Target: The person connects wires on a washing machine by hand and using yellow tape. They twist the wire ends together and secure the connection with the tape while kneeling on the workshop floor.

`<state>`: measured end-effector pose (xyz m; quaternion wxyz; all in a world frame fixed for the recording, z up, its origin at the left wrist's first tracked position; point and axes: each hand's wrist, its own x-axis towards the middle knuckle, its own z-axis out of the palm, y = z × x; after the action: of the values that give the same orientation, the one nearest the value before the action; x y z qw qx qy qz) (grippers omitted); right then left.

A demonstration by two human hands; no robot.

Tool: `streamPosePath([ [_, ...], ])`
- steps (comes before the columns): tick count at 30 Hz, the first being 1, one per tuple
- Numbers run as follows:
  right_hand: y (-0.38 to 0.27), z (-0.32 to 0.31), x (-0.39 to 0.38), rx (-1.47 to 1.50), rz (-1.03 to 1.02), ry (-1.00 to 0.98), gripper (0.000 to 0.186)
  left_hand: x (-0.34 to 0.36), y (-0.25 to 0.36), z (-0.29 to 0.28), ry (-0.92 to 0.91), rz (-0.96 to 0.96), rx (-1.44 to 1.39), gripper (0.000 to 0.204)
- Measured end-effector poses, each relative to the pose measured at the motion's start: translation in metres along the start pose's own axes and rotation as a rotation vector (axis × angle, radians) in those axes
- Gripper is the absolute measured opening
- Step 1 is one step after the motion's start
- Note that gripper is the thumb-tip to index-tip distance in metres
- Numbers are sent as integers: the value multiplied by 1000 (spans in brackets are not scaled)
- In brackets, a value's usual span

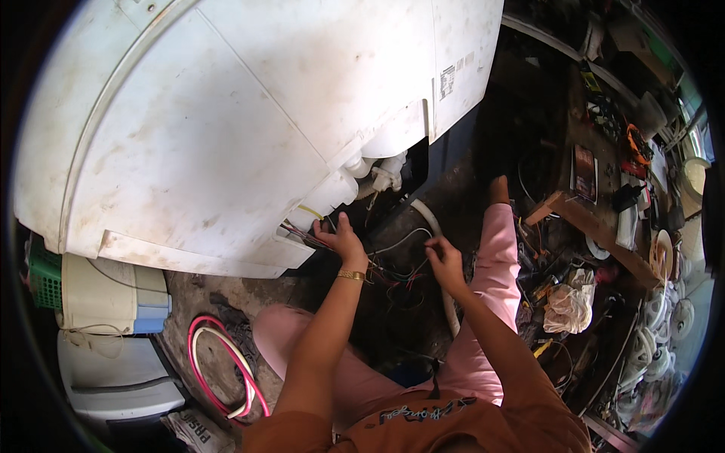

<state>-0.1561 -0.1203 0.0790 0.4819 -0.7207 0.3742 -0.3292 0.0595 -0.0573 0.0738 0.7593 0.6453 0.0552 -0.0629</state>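
A large white appliance [219, 136], which looks like a washing machine, fills the upper left, with a cut-out along its lower edge. My left hand [343, 243], with a gold-coloured watch on the wrist, is at this cut-out, palm up, its fingers closed round a bundle of thin coloured wires [296, 232]. White plastic pipe fittings [387, 175] show just beyond it. To the right, my right hand [445, 263] pinches a thin grey wire [404, 240] that arcs over toward the left hand. More loose wires [393, 275] hang between both hands.
A pale hose [429, 217] runs beside my right hand. My bare foot [499, 189] stands near a wooden bench [604, 234] crowded with tools. A crumpled cloth [570, 302] lies below it. Coiled red and white hoses [198, 355] rest on the floor at left, near plastic tubs [98, 294].
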Motion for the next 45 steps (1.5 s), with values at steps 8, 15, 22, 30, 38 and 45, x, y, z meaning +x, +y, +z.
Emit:
streamPosePath([
  [8, -55, 56, 29, 121, -12, -208, 11, 13, 22, 2, -132, 544, 371, 28],
  [15, -64, 62, 44, 16, -134, -135, 11, -16, 7, 12, -598, 622, 556, 21],
  [22, -43, 13, 31, -67, -116, -82, 14, 10, -28, 21, -611, 488, 323, 26],
  [30, 6, -140, -35, -107, 94, 108, 15, 14, -26, 24, -513, 172, 169, 9],
  [38, 56, -408, -33, -769, 99, 1038, 15, 5, -27, 11, -617, 158, 242, 7],
  [45, 61, -517, 39, -915, 232, 901, 22, -8, 6, -4, -606, 54, 349, 9],
])
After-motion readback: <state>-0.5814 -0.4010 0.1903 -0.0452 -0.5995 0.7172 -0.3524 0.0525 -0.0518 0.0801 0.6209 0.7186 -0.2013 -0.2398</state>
